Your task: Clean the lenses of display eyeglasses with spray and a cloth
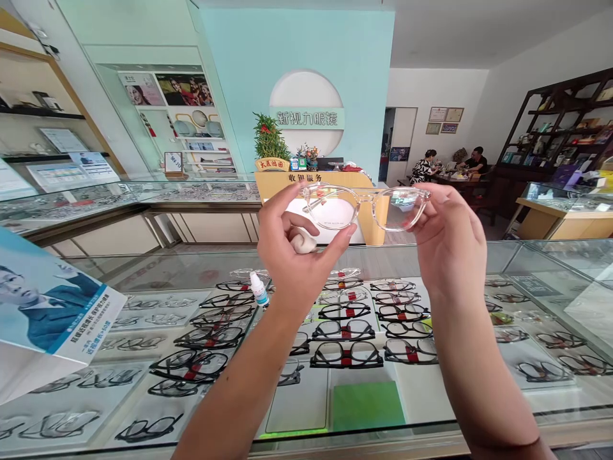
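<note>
A pair of clear-framed eyeglasses (366,199) is held up above the glass counter, lenses facing me. My left hand (294,268) is closed on its left end, thumb by the lower rim of the left lens. Tucked in the curled fingers of that hand is a crumpled white wad (303,241), perhaps cloth or tissue. At the right end, near the hinge, my right hand (453,246) pinches the frame; some of its fingers are hidden behind. A small white bottle with a blue label (259,289) stands just left of my left wrist.
Rows of dark-framed glasses (347,354) lie in and on the glass display counter (479,409). A green rectangle (368,404) is near its front. A printed box (52,313) stands at left. Behind are a cashier desk (378,223) and two people seated at a far table.
</note>
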The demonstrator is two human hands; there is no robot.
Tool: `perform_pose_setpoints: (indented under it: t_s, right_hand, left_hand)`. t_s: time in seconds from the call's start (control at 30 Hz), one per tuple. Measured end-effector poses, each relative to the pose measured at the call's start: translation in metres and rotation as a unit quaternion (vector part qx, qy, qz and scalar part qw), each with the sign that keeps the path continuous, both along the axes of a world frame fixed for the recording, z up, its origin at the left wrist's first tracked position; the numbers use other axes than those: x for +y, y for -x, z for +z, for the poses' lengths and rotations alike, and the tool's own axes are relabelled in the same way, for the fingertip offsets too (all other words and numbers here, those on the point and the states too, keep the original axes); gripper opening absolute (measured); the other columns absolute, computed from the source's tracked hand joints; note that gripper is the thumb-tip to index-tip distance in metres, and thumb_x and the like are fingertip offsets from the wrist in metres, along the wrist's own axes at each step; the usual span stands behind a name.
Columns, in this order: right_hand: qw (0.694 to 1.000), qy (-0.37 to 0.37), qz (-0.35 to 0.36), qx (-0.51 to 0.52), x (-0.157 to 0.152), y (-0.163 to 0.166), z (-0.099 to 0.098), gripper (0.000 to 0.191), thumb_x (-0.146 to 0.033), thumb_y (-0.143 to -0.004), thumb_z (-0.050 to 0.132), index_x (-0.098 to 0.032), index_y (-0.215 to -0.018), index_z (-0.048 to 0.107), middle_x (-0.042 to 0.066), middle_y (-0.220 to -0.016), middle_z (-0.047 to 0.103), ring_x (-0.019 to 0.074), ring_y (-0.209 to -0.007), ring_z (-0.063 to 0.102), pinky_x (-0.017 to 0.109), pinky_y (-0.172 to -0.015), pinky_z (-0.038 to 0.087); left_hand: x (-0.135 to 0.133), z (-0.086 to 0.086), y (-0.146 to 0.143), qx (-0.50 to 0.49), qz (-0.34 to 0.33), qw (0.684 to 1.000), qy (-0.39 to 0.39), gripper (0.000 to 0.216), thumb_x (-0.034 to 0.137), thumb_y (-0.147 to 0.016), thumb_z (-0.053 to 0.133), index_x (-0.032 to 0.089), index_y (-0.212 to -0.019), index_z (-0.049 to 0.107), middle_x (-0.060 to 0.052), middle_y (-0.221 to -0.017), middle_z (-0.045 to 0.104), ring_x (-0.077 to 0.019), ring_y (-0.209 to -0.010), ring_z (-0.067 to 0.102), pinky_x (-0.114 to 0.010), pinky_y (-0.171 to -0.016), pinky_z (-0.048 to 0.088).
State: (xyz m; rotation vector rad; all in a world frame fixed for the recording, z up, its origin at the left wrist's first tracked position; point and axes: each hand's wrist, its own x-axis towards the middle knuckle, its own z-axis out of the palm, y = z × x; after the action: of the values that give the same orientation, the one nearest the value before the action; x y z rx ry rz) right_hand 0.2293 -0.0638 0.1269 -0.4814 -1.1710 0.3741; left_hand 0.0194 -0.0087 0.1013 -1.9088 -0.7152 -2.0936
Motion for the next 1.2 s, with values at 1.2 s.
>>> perform_pose_setpoints:
  t_s: [1.2]
  right_hand:
    - [0.96,0.126,0.074,-0.24,-0.001,-0.01,0.006,0.014,-0.033,-0.099,0.079,-0.029,-0.086,0.084,0.003,-0.115,0.084,0.0232,-0.111,0.074,0.046,-0.108,0.055]
  left_hand:
    - [-0.006,0.014,0.014,0.139,-0.152,0.968,0.146,0.078,0.046,-0.086,0.096,0.031,-0.152,0.057,-0.009,-0.134,0.083,-0.0261,-0.095,0.084,-0.043,-0.081,0.074]
